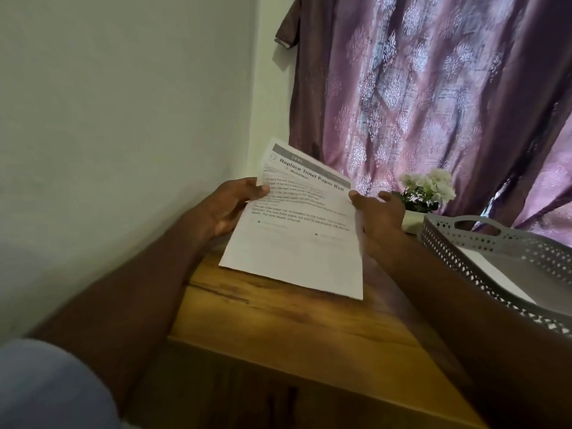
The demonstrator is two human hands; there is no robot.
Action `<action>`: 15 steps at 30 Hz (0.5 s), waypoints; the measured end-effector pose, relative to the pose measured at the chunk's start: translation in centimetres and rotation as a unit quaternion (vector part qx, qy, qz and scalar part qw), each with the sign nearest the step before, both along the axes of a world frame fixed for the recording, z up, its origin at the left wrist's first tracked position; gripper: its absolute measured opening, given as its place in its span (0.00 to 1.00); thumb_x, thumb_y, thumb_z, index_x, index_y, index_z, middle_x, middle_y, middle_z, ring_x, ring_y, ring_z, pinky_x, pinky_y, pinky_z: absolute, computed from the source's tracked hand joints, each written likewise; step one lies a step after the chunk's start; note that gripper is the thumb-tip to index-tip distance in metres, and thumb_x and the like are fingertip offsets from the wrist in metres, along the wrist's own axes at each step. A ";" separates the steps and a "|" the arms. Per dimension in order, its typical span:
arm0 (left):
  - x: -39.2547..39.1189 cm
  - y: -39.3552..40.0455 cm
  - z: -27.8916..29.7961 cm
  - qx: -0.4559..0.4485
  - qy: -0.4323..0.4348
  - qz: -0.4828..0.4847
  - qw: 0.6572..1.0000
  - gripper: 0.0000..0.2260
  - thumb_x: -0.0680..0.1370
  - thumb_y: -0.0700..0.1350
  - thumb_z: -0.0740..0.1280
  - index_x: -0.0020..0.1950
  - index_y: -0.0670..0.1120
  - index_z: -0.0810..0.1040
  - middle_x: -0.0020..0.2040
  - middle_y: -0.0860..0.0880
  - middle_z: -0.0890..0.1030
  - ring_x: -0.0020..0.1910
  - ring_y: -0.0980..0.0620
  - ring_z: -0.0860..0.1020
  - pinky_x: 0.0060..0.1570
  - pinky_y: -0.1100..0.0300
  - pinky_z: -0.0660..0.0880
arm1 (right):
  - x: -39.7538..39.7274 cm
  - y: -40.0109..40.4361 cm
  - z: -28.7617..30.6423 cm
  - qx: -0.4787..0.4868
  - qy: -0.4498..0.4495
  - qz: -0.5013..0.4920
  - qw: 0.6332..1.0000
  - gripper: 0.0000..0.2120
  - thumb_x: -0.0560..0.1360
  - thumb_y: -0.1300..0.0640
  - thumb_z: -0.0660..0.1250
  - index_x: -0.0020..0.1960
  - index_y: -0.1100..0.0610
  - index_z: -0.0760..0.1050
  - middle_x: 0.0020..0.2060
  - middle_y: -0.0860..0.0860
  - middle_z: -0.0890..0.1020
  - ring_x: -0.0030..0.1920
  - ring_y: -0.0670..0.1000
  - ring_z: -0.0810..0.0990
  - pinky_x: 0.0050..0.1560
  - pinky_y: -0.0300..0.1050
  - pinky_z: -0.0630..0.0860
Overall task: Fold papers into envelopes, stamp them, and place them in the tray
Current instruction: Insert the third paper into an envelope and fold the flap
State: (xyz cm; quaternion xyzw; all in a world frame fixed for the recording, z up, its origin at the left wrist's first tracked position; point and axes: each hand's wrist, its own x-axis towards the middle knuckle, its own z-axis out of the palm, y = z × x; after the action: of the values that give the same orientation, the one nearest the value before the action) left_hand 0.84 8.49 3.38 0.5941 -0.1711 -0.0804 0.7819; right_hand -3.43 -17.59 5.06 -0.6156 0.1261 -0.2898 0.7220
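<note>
Left hand (230,205) grips left edge of printed paper (297,230), thumb on top. Paper unfolded, held tilted above desk's (278,320) far left part, headline "Replace Toilet Paper Roll" readable. Right hand (376,218) pinches paper's right edge. White-flowered potted plant (425,190) at desk's far edge. Perforated grey tray (495,243) at right edge, white sheet (495,280) inside.

Tray (495,239) right of paper (294,243), seemingly on table (294,329).

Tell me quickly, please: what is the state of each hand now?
Left hand: holds the printed paper by its left edge.
Right hand: holds the same paper by its right edge.
</note>
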 end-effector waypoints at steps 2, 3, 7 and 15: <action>0.0 0.4 0.0 -0.003 0.001 -0.012 1.000 0.20 0.79 0.42 0.71 0.71 0.41 0.77 0.65 0.38 0.82 0.64 0.37 0.81 0.66 0.39 0.76 | 0.4 0.0 -0.1 0.034 -0.004 0.019 0.999 0.29 0.72 0.69 0.75 0.70 0.58 0.70 0.47 0.58 0.82 0.48 0.56 0.82 0.53 0.52 0.82; 0.0 0.6 0.0 -0.007 0.010 -0.009 1.000 0.21 0.79 0.45 0.71 0.70 0.41 0.77 0.65 0.38 0.82 0.64 0.37 0.81 0.67 0.40 0.75 | 0.4 0.0 -0.3 0.045 -0.007 0.023 0.999 0.28 0.71 0.72 0.73 0.68 0.59 0.72 0.44 0.58 0.82 0.44 0.55 0.82 0.50 0.51 0.83; 0.4 0.8 -0.5 -0.004 0.019 0.024 1.000 0.21 0.80 0.48 0.72 0.70 0.40 0.78 0.64 0.38 0.82 0.65 0.36 0.81 0.69 0.39 0.73 | 0.3 -0.1 -0.9 0.044 -0.006 -0.005 0.999 0.20 0.72 0.74 0.68 0.62 0.61 0.79 0.41 0.59 0.83 0.28 0.47 0.78 0.25 0.36 0.74; 0.7 -0.4 -1.0 0.028 -0.006 0.103 0.994 0.17 0.80 0.46 0.72 0.65 0.38 0.80 0.59 0.39 0.85 0.59 0.37 0.84 0.63 0.38 0.78 | -1.5 0.5 -1.2 0.026 -0.049 0.079 0.995 0.10 0.75 0.70 0.72 0.56 0.66 0.80 0.46 0.59 0.86 0.34 0.50 0.85 0.28 0.40 0.80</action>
State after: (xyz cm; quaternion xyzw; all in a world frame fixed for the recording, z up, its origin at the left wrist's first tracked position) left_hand 1.57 8.04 2.42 0.6304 -0.1112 -0.0002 0.7683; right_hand -4.89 -17.06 3.87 -0.5892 0.0489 -0.2586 0.7640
